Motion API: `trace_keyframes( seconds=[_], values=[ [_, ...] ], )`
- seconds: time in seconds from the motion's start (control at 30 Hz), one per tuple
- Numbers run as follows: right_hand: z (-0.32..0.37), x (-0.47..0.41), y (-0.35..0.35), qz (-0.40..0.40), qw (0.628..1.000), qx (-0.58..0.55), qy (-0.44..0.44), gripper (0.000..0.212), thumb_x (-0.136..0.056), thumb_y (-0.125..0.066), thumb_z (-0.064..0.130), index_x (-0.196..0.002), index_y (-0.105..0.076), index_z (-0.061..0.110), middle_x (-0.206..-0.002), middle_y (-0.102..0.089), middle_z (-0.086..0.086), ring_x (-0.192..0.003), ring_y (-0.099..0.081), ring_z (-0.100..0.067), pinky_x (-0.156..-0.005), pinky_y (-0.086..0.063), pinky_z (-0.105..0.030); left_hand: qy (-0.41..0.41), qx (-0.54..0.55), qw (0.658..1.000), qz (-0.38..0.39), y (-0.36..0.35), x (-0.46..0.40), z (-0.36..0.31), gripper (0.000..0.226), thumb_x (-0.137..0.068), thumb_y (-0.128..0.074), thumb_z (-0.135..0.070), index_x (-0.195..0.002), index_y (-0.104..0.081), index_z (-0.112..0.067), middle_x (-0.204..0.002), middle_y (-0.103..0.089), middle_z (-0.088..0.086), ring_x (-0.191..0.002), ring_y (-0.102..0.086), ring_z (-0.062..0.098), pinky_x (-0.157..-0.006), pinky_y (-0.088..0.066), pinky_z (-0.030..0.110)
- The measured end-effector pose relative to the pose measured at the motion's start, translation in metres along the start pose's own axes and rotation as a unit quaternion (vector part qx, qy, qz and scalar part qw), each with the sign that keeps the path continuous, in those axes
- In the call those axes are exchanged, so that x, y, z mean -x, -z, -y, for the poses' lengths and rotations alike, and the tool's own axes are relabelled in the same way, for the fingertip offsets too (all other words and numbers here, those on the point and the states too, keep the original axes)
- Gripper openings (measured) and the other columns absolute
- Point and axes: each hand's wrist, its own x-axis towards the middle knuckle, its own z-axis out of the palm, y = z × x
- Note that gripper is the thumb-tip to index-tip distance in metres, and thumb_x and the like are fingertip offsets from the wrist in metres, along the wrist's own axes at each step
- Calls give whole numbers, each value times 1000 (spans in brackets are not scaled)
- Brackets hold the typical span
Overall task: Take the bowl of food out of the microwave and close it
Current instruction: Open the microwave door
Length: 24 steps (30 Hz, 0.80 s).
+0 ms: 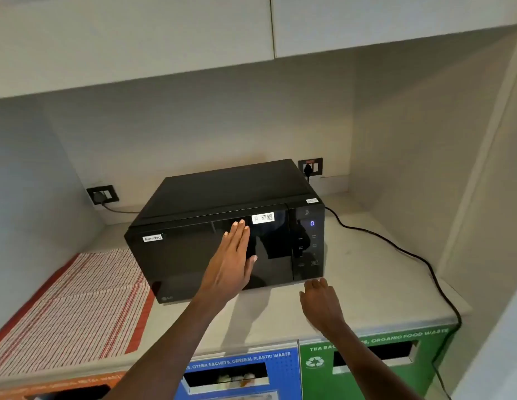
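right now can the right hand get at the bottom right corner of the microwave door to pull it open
Probably yes. The right hand hovers open just below the microwave near its lower right front corner, with only bare counter between them. The left hand lies flat on the door glass further left, so it leaves that corner free.

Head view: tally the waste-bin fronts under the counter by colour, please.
Orange bin front: 1
Blue bin front: 1
Green bin front: 1
Total: 3
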Motion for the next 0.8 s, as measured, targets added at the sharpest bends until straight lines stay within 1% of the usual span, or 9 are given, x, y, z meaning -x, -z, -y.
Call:
trace_keyframes(
  seconds=[0.07, 0.17, 0.23, 0.3, 0.37, 0.43, 0.53, 0.67, 0.8],
  values=[
    [-2, -5, 0, 17, 1000, -20, 0, 25, -90, -56, 25, -99, -70, 6, -101, -72, -13, -94, -66, -27, -73, -56, -38, -2, -26, 999, -20, 1, -10, -7, 67, -98, -28, -48, -151, -23, -6, -160, -20, 12, -148, -15, 26, -119, -16, 41],
    [-1, -15, -6, 40, 998, -55, -11, 38, -95, -48, 33, -114, -64, 4, -116, -67, -15, -109, -61, -29, -87, -53, -39, -1, -57, 998, -28, 3, -26, -13, 70, -99, -34, -49, -152, -17, -6, -162, -9, 12, -150, -6, 26, -119, -8, 40],
    [-2, -22, -13, 56, 995, -83, -22, 41, -96, -47, 37, -118, -61, 5, -120, -64, -14, -111, -60, -27, -91, -51, -37, 5, -68, 997, -19, 6, -36, -15, 73, -100, -32, -52, -153, -9, -6, -162, 0, 11, -150, 1, 26, -119, -2, 40],
    [-2, -28, -21, 64, 993, -102, -12, 42, -96, -46, 39, -117, -62, 7, -118, -65, -13, -111, -59, -27, -91, -51, -35, 24, -61, 998, -3, 8, -47, -14, 72, -101, -26, -51, -153, -2, -7, -162, 8, 9, -149, 10, 24, -118, 7, 38],
    [-1, -33, -28, 66, 991, -116, 0, 40, -96, -47, 38, -117, -62, 7, -117, -66, -12, -111, -58, -26, -92, -51, -34, 53, -40, 998, 10, 10, -57, -14, 67, -103, -21, -46, -153, 1, -7, -162, 10, 9, -148, 14, 22, -118, 10, 36],
    [-1, -38, -36, 72, 989, -126, 2, 38, -97, -48, 36, -118, -61, 7, -118, -65, -13, -111, -58, -27, -92, -50, -33, 65, -24, 997, 22, 10, -64, -14, 62, -104, -20, -40, -154, 0, -8, -163, 8, 9, -149, 13, 21, -119, 9, 36],
    [-3, -46, -47, 98, 983, -156, 10, 35, -98, -46, 32, -122, -60, 11, -122, -63, -12, -113, -57, -26, -95, -48, -31, 68, -6, 997, 47, 8, -70, -16, 59, -105, -23, -35, -154, -4, -8, -164, -3, 9, -151, 3, 22, -119, 7, 36],
    [2, -54, -47, 111, 979, -169, 2, 26, -96, -52, 26, -115, -63, 11, -114, -65, -9, -105, -60, -21, -89, -51, -24, 72, 0, 995, 67, 3, -75, -19, 58, -105, -23, -37, -154, -8, -11, -164, -8, 7, -151, -2, 21, -119, 5, 35],
    [9, -59, -54, 115, 981, -151, -26, 22, -94, -57, 20, -112, -62, 10, -109, -67, -10, -99, -64, -21, -87, -54, -26, 71, -6, 996, 57, 1, -83, -19, 57, -104, -22, -39, -154, -13, -13, -164, -14, 5, -151, -9, 21, -124, -5, 39]
  ],
)
